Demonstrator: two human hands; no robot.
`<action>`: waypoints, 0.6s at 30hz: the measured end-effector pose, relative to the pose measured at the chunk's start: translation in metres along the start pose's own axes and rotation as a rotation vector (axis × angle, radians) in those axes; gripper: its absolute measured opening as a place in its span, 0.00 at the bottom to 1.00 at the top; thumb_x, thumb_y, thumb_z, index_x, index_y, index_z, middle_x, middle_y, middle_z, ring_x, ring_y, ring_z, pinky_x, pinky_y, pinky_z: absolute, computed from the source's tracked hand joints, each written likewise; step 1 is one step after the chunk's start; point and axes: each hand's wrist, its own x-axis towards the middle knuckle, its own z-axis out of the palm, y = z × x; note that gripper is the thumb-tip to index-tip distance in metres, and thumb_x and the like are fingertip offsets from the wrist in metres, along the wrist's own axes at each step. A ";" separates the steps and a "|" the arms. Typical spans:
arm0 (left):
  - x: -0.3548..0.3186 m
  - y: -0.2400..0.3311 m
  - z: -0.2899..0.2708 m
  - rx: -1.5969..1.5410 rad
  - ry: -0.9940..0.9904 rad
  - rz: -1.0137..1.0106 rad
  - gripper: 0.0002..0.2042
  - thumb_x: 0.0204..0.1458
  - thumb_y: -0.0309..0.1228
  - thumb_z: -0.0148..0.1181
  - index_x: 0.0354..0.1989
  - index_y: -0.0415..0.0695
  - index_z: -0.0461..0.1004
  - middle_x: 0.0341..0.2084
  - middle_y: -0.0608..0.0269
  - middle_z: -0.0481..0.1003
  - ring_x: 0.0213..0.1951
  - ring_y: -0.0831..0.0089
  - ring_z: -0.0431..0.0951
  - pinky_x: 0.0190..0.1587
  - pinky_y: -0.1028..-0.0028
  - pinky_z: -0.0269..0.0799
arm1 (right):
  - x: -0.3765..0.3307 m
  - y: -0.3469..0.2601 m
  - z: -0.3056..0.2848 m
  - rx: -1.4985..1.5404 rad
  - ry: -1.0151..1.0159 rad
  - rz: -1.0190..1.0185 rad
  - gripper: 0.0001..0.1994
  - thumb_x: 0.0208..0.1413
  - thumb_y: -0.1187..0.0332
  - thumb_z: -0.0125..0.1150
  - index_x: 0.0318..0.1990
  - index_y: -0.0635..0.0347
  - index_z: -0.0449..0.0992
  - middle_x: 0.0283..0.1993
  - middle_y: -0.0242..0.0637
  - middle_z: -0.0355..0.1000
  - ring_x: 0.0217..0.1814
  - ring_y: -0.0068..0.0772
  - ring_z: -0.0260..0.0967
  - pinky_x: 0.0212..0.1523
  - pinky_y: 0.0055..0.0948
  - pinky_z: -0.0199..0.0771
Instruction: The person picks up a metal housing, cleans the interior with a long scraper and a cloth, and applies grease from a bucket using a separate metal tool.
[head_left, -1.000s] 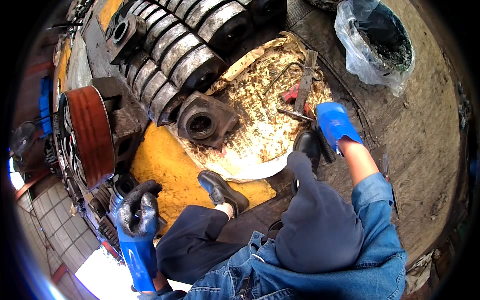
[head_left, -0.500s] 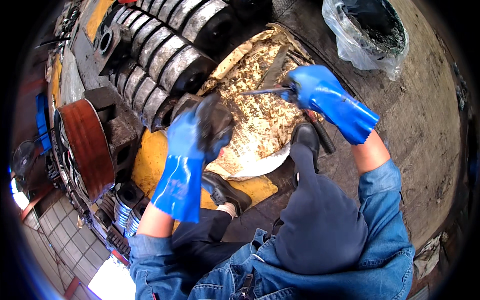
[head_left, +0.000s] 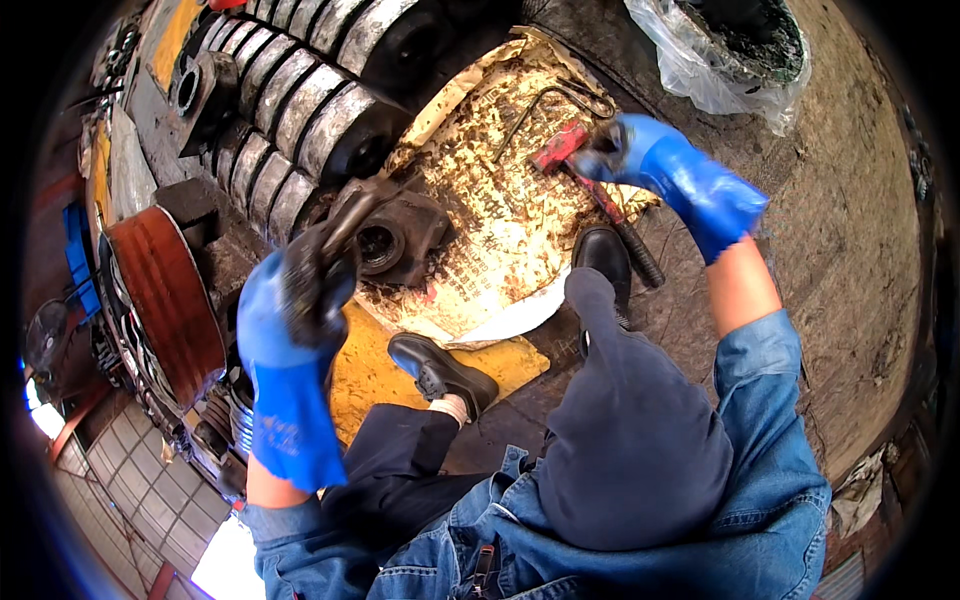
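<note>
Lying beside right hand point(head_left: 640, 155), red-headed hammer point(head_left: 560, 146), contact hard to tell

Your right glove point(head_left: 650, 160) looks smooth and glossy, your right denim sleeve point(head_left: 762, 362) matt. The near bored block point(head_left: 415, 245) is rough, grimy metal; the far-right bag point(head_left: 690, 75), shiny plastic.

The left hand point(head_left: 305, 290) is at nine o'clock, near a holed block point(head_left: 402, 235); the right hand point(head_left: 622, 150), past one, is beside a red hammer point(head_left: 561, 145); a bucket point(head_left: 772, 78) stands at two.
</note>
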 end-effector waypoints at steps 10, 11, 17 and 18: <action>-0.054 -0.060 -0.008 -0.735 -0.164 -0.493 0.08 0.52 0.21 0.53 0.39 0.35 0.76 0.25 0.67 0.74 0.28 0.81 0.71 0.32 0.80 0.65 | 0.040 0.045 0.096 -0.712 -0.077 0.298 0.13 0.50 0.63 0.62 0.44 0.52 0.82 0.47 0.43 0.79 0.49 0.49 0.77 0.46 0.44 0.79; -0.064 -0.069 -0.005 -0.831 -0.151 -0.563 0.08 0.53 0.20 0.53 0.39 0.34 0.76 0.26 0.68 0.74 0.28 0.82 0.70 0.31 0.81 0.64 | 0.038 0.043 0.096 -0.744 -0.057 0.228 0.13 0.51 0.64 0.61 0.44 0.52 0.82 0.47 0.42 0.79 0.49 0.50 0.77 0.46 0.44 0.79; -0.070 -0.083 0.018 -0.861 -0.108 -0.506 0.12 0.47 0.17 0.54 0.41 0.35 0.76 0.25 0.65 0.74 0.27 0.77 0.70 0.31 0.80 0.65 | 0.035 0.082 0.095 -0.501 0.388 0.415 0.12 0.50 0.61 0.61 0.41 0.53 0.81 0.41 0.49 0.78 0.44 0.54 0.76 0.45 0.47 0.77; -0.069 -0.088 0.022 -0.633 -0.098 -0.349 0.12 0.48 0.16 0.53 0.42 0.33 0.75 0.26 0.64 0.74 0.26 0.80 0.68 0.28 0.81 0.62 | 0.027 0.077 0.088 -0.502 0.543 0.373 0.12 0.50 0.61 0.62 0.40 0.53 0.80 0.40 0.49 0.78 0.43 0.56 0.76 0.43 0.48 0.76</action>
